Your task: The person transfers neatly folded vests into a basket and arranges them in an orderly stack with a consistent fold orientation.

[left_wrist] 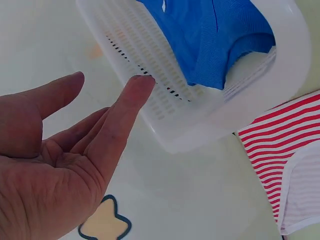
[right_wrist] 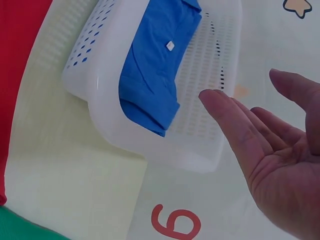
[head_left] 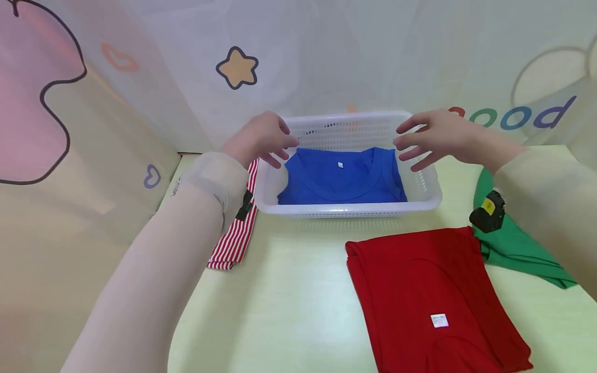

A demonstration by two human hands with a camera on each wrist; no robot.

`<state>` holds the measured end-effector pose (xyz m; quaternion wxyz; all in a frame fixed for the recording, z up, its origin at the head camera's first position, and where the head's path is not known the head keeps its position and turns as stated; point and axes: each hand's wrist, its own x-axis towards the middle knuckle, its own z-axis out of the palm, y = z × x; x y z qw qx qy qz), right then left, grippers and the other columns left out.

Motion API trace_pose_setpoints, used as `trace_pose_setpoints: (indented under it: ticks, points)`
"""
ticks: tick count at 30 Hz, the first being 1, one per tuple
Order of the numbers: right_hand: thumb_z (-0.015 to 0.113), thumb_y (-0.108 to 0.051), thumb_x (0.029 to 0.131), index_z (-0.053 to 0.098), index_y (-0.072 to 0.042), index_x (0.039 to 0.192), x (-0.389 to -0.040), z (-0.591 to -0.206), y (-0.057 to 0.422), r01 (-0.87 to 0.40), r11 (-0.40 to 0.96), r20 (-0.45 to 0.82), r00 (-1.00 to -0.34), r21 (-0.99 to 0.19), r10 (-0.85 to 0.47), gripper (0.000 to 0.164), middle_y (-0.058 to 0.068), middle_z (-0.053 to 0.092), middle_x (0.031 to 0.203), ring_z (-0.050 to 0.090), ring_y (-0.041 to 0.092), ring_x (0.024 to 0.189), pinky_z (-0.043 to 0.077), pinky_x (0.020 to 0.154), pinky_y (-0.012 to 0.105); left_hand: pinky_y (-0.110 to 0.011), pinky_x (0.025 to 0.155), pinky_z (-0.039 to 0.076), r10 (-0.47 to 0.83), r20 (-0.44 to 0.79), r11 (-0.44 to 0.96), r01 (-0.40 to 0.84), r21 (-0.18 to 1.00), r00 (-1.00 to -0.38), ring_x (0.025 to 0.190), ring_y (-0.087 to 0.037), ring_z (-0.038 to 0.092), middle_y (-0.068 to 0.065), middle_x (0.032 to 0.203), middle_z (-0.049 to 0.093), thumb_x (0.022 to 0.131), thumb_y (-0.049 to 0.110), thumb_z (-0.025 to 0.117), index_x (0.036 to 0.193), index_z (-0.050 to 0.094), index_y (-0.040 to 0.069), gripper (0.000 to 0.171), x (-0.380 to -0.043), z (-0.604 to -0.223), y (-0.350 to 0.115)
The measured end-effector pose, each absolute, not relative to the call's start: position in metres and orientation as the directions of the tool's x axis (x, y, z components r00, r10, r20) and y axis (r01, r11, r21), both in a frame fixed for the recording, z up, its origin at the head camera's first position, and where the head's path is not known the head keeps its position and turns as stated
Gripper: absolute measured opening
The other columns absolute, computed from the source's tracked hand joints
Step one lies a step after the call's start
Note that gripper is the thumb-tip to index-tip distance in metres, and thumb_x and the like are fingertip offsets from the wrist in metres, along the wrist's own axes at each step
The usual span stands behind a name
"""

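A folded blue shirt (head_left: 342,176) with a small white neck label lies inside a white plastic basket (head_left: 350,209). Over the basket's left end hovers my left hand (head_left: 265,135), fingers loosely bent and holding nothing; in the left wrist view the left hand (left_wrist: 75,145) shows its thumb apart from the fingers. At the opposite end, my right hand (head_left: 434,135) is held above the rim, fingers spread and nothing between them. The right wrist view shows the right hand (right_wrist: 280,150) beside the basket, its palm bare. The blue shirt touches neither hand.
A folded red shirt (head_left: 415,290) lies on the table (head_left: 289,290) at the front right. Right of it is a green garment (head_left: 527,254), partly behind my right sleeve. A red-and-white striped garment (head_left: 235,241) lies left of the basket. A printed curtain (head_left: 336,57) hangs behind.
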<state>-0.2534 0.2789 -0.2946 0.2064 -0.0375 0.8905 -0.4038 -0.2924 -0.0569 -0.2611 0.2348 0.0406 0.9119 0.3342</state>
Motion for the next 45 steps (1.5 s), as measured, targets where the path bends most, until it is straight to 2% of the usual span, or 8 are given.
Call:
trace_pose_setpoints:
  ticks: [4, 9, 16, 25, 29, 35, 40, 45]
  points:
    - [0.064, -0.027, 0.109, 0.037, 0.003, 0.159, -0.247, -0.289, 0.286, 0.077, 0.665, -0.317, -0.915, -0.743, -0.248, 0.065, 0.033, 0.053, 0.152, 0.071, 0.040, 0.123, 0.064, 0.087, 0.048, -0.038, 0.087, 0.065, 0.275, -0.398, 0.742, -0.071, 0.667, -0.875, 0.123, -0.031, 0.070, -0.017, 0.145, 0.062, 0.108, 0.022, 0.066, 0.152, 0.050, 0.002, 0.051, -0.286, -0.251, -0.061]
    - [0.062, -0.030, 0.110, 0.039, 0.001, 0.159, -0.236, -0.281, 0.297, 0.056, 0.635, -0.297, -0.913, -0.771, -0.279, 0.062, 0.029, 0.056, 0.152, 0.073, 0.032, 0.120, 0.065, 0.086, 0.046, -0.038, 0.088, 0.065, 0.306, -0.397, 0.711, -0.070, 0.700, -0.865, 0.123, -0.030, 0.070, -0.015, 0.147, 0.060, 0.108, 0.024, 0.066, 0.154, 0.048, 0.003, 0.053, -0.281, -0.242, -0.067]
    - [0.059, -0.038, 0.111, 0.041, -0.008, 0.159, -0.215, -0.276, 0.311, 0.011, 0.620, -0.250, -0.921, -0.784, -0.299, 0.059, 0.023, 0.057, 0.152, 0.075, 0.024, 0.118, 0.066, 0.086, 0.042, -0.039, 0.088, 0.065, 0.365, -0.361, 0.727, 0.020, 0.687, -0.858, 0.121, -0.028, 0.072, -0.016, 0.147, 0.061, 0.108, 0.025, 0.065, 0.153, 0.051, 0.002, 0.052, -0.264, -0.238, -0.081]
    - [0.056, -0.039, 0.111, 0.038, -0.011, 0.162, -0.194, -0.280, 0.328, 0.046, 0.628, -0.264, -0.929, -0.776, -0.258, 0.061, 0.021, 0.059, 0.152, 0.077, 0.020, 0.111, 0.066, 0.085, 0.041, -0.040, 0.087, 0.065, 0.427, -0.331, 0.702, 0.078, 0.708, -0.841, 0.120, -0.031, 0.072, -0.017, 0.141, 0.065, 0.108, 0.023, 0.065, 0.152, 0.053, 0.001, 0.050, -0.243, -0.235, -0.103]
    - [0.055, -0.035, 0.113, 0.039, -0.011, 0.162, -0.181, -0.288, 0.334, 0.054, 0.616, -0.269, -0.927, -0.786, -0.263, 0.057, 0.020, 0.062, 0.150, 0.078, 0.019, 0.108, 0.066, 0.083, 0.043, -0.042, 0.087, 0.065, 0.446, -0.315, 0.684, 0.093, 0.723, -0.838, 0.117, -0.031, 0.073, -0.018, 0.134, 0.069, 0.107, 0.020, 0.067, 0.150, 0.056, 0.002, 0.048, -0.230, -0.241, -0.114]
    - [0.054, -0.026, 0.114, 0.039, -0.004, 0.160, -0.160, -0.304, 0.342, 0.074, 0.579, -0.292, -0.911, -0.812, -0.293, 0.054, 0.020, 0.067, 0.142, 0.078, 0.021, 0.106, 0.066, 0.081, 0.043, -0.040, 0.085, 0.066, 0.496, -0.288, 0.682, 0.162, 0.713, -0.819, 0.112, -0.031, 0.073, -0.017, 0.125, 0.073, 0.105, 0.018, 0.069, 0.147, 0.059, 0.001, 0.046, -0.209, -0.260, -0.131]
    - [0.055, -0.028, 0.114, 0.039, -0.006, 0.160, -0.150, -0.318, 0.346, 0.126, 0.569, -0.329, -0.905, -0.813, -0.270, 0.054, 0.018, 0.068, 0.141, 0.078, 0.020, 0.107, 0.066, 0.083, 0.042, -0.039, 0.083, 0.066, 0.528, -0.289, 0.680, 0.194, 0.706, -0.798, 0.101, -0.024, 0.075, -0.014, 0.123, 0.074, 0.104, 0.020, 0.071, 0.145, 0.060, 0.001, 0.047, -0.191, -0.276, -0.140]
    - [0.056, -0.031, 0.113, 0.040, -0.010, 0.159, -0.137, -0.330, 0.352, 0.175, 0.544, -0.359, -0.899, -0.820, -0.251, 0.053, 0.019, 0.066, 0.143, 0.077, 0.027, 0.110, 0.066, 0.086, 0.046, -0.040, 0.084, 0.066, 0.549, -0.295, 0.646, 0.174, 0.743, -0.782, 0.096, -0.020, 0.075, -0.012, 0.120, 0.075, 0.104, 0.020, 0.072, 0.144, 0.061, 0.000, 0.047, -0.177, -0.288, -0.148]
